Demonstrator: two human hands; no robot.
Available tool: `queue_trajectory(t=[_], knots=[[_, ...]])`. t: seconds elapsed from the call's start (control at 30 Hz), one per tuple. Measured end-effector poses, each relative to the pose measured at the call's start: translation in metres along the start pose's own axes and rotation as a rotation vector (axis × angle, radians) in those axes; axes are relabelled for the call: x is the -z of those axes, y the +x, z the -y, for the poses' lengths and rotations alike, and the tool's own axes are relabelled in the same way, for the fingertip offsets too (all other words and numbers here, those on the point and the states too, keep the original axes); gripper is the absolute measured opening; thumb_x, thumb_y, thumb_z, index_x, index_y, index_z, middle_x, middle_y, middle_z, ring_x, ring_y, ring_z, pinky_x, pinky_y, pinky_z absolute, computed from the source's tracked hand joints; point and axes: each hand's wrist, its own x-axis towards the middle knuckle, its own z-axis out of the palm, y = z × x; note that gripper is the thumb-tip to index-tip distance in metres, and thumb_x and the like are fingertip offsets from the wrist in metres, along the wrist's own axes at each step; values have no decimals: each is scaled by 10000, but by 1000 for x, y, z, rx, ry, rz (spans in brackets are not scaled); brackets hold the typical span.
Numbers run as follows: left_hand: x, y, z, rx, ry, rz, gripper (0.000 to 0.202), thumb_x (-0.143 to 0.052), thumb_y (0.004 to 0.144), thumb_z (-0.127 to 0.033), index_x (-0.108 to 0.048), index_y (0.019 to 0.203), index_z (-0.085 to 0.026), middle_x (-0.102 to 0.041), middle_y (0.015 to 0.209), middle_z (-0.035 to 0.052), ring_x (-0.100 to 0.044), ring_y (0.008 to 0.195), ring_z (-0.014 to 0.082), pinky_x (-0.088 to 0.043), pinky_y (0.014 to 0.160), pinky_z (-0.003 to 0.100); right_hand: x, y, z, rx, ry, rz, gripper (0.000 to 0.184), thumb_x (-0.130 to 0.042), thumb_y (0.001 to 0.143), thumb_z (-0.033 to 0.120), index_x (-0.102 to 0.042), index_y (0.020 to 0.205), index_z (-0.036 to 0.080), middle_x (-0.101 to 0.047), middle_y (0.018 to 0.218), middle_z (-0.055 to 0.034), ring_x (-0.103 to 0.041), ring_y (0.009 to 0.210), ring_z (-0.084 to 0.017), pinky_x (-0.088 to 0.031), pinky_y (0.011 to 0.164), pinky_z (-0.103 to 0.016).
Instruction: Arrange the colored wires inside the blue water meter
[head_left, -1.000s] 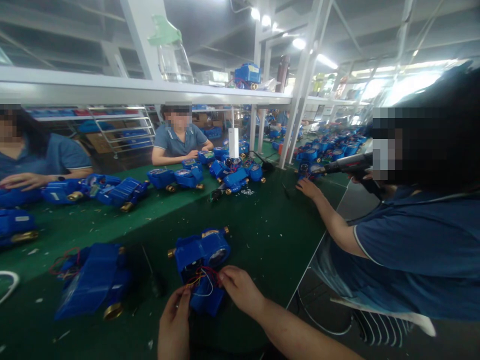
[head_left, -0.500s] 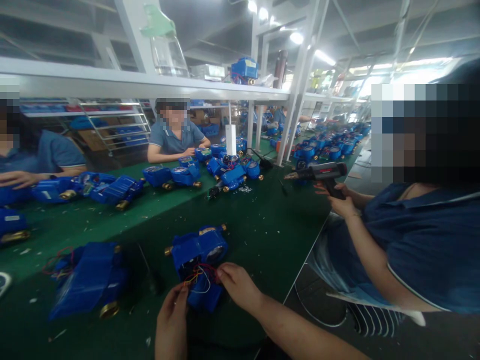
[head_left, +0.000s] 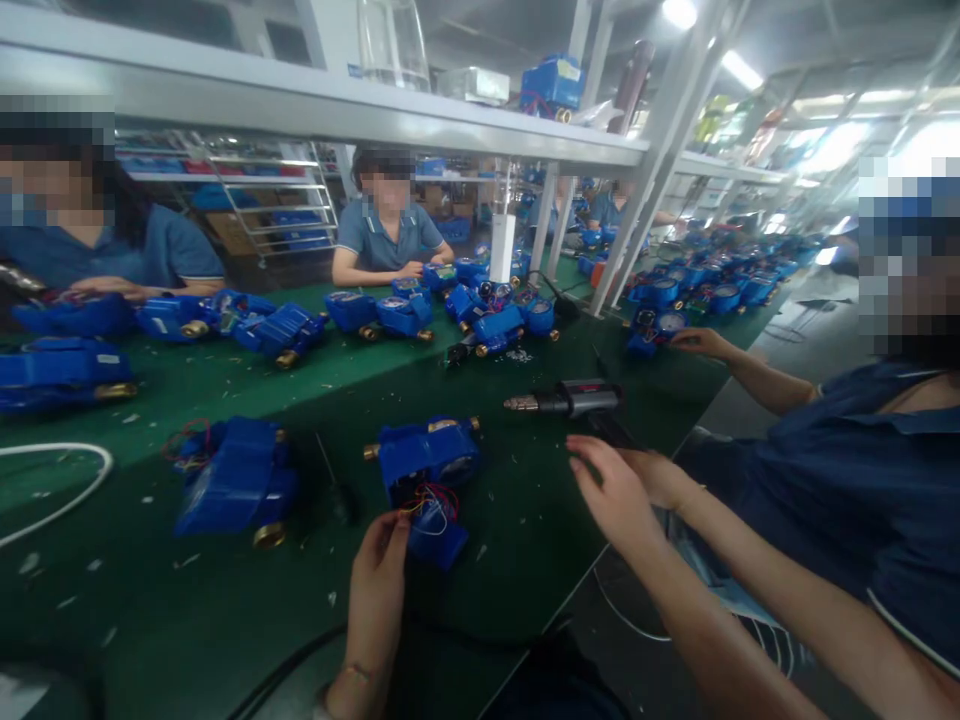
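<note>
On the green bench in front of me lies a blue water meter with brass ends, its cover open and thin coloured wires spilling out. My left hand pinches some of these wires at the meter's near left side. My right hand is off the meter, fingers stretched out, just below a black heat gun. A co-worker's hand is at the heat gun's handle, partly hidden behind my right hand.
Another blue meter lies to the left, with a thin dark screwdriver between the two. Several blue meters stand farther back beneath a white shelf. A black cable crosses the bench near me. Co-workers sit opposite and at my right.
My right hand has let go of the wires and moved right toward the heat gun. The co-worker has brought the gun lower and nearer; their other hand now reaches toward the far meters.
</note>
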Motion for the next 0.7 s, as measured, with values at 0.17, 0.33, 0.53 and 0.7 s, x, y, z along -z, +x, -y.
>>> queue_trajectory(t=[0.17, 0.33, 0.53, 0.7], knots=[[1, 0, 5, -22, -37, 19, 439, -558, 723, -513, -600, 987, -164, -654, 980, 73, -601, 919, 244, -453, 823, 367, 15, 33, -48, -42, -282, -8, 350, -480, 856, 279, -551, 1144, 94, -511, 1247, -149, -432, 1207, -250, -298, 1058, -382], [2, 5, 18, -75, -42, 43, 394, -513, 796, -493, -586, 1029, -184, -647, 1014, 66, -591, 947, 224, -434, 850, 356, 10, 66, -85, -233, -273, 126, 428, -590, 778, 363, -581, 1081, 60, -542, 1182, -227, -487, 1150, -315, -350, 992, -419], [3, 7, 22, -117, -68, 20, 364, -503, 810, -482, -604, 974, -173, -655, 960, 67, -596, 902, 219, -440, 806, 326, 1, 86, -122, -505, -46, 319, 415, -673, 666, 501, -658, 783, 103, -661, 787, -160, -640, 772, -268, -479, 717, -380], [2, 5, 22, -184, -57, -4, 308, -458, 850, -435, -603, 938, -177, -653, 941, 62, -593, 905, 210, -426, 820, 316, -7, 73, -121, -586, 316, 380, 483, -600, 723, 553, -648, 888, 101, -667, 827, -184, -644, 697, -237, -495, 606, -360]])
